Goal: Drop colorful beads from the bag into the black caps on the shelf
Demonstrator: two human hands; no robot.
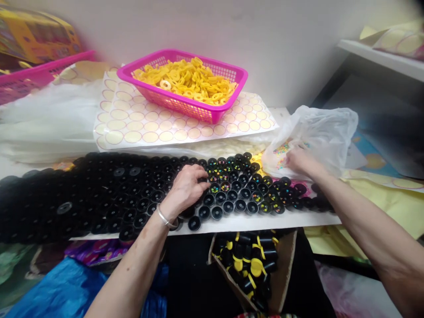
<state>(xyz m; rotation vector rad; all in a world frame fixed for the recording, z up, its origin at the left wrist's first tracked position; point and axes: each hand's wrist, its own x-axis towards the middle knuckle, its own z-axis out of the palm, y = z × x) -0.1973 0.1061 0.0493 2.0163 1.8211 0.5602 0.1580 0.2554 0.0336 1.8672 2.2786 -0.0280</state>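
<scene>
Rows of small black round cups (145, 190) stand packed together with their openings up. My left hand (190, 185) is over the middle of them, its fingers bent together at the cups; what is between the fingertips is hidden. Beside it, several cups hold small bright coloured pellets (225, 187), while those just below them show bare dark bottoms. To the right, my right hand (298, 160) is at a translucent white plastic bag (327, 128) with more coloured pellets (281, 149) in it. Its fingers are curled, and whatever they hold is hidden.
Behind the cups a pink basket (212, 115) of yellow rings (195, 79) rests on sheets of round stickers (132, 137). Below the table edge, an open cardboard box (285, 274) holds black containers with yellow lids (256, 267). A white shelf (384, 59) juts in at upper right.
</scene>
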